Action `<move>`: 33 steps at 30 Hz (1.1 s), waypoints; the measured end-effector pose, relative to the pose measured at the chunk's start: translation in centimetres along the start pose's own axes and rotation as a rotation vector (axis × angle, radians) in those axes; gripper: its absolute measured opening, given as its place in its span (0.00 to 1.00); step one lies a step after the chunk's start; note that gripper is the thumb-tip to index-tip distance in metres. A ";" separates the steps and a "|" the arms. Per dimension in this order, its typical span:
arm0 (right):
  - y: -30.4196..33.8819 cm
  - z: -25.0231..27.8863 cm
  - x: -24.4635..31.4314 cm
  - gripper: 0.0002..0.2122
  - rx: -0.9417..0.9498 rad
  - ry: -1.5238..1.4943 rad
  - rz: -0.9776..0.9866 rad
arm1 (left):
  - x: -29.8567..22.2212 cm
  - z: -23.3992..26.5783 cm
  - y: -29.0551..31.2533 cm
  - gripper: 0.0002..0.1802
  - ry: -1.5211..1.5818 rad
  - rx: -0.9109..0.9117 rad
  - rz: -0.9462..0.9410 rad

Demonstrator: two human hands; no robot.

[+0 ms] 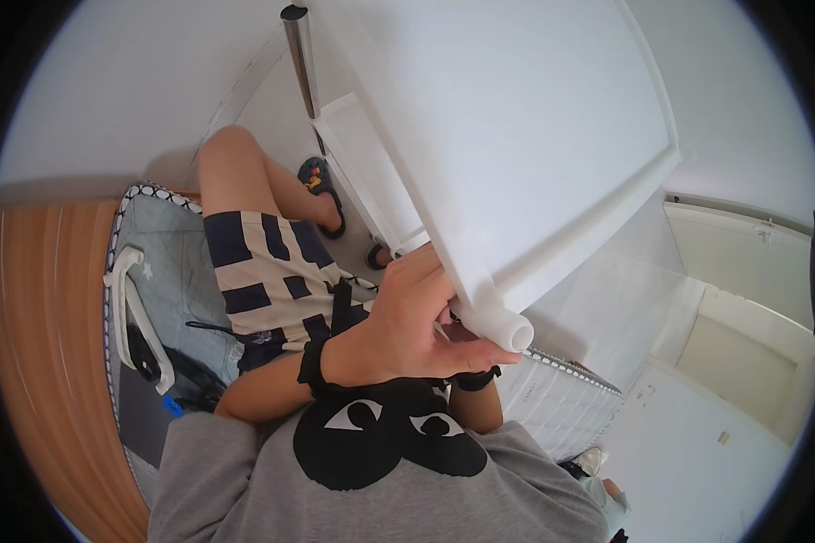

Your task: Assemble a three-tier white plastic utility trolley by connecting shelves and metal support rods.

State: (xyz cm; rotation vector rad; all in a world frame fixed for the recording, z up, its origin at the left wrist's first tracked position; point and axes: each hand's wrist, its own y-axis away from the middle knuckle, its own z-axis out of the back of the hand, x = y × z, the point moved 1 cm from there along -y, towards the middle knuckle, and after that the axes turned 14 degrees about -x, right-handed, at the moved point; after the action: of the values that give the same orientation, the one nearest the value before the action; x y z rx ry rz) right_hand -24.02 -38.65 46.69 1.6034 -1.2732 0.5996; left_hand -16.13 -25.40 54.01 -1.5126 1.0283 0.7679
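Observation:
A white plastic shelf (534, 118) stands tilted in front of me, its near corner ending in a round hollow socket (516, 333). My left hand (398, 317), a black band at its wrist, is closed on the edge by this corner, thumb below the socket. Behind it, my right hand (460, 331) is mostly hidden under the corner; only a bit of it shows, above a black wristband. What its fingers do cannot be made out. A chrome pole (301, 63) rises at the shelf's far left, and a lower white shelf tier (362, 163) shows beneath.
On my left, a grey mat or cushion with a patterned edge (158, 222) bears a white curved plastic frame (145, 317) and dark straps. Wood-look panelling (50, 362) lies beyond it. At right are a quilted white pad (552, 407) and another person's hand (612, 489).

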 end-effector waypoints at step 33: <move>-20.7 16.8 23.3 0.33 -0.730 0.569 0.936 | 2.9 10.7 -2.1 0.44 0.053 0.010 0.288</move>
State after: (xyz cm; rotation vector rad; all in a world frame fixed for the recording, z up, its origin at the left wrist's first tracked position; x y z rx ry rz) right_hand -0.13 -64.36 51.27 0.1467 -1.4972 0.9167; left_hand -12.37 -15.47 50.29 -1.3989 1.3062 0.9239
